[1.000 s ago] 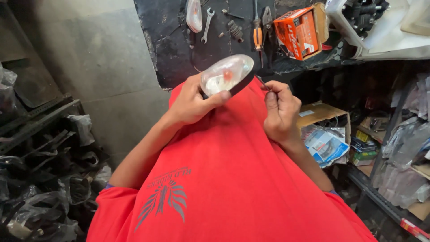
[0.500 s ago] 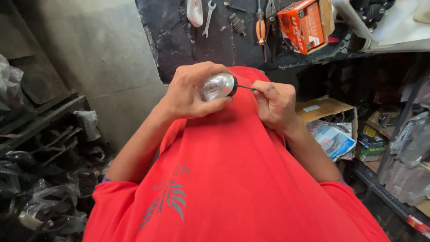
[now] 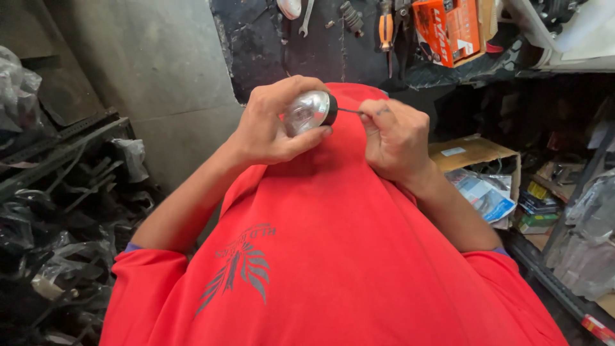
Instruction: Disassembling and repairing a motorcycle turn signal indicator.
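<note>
The shiny round lamp (image 3: 307, 110) sits in the left hand (image 3: 277, 123), fingers curled around it, hiding its back. The right hand (image 3: 396, 138) pinches a thin wire (image 3: 349, 111) at the lamp's black end. Beyond, the dark workbench (image 3: 269, 45) holds tools, cut off at the top.

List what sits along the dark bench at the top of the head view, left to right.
Wrench → orange-handled pliers → orange box. Below them, the left hand holds a shiny lamp; the right hand pinches its thin wire.

Left hand (image 3: 272, 125) cups a shiny lamp (image 3: 307, 110) — right hand (image 3: 397, 138) pinches its wire (image 3: 349, 111).
</note>
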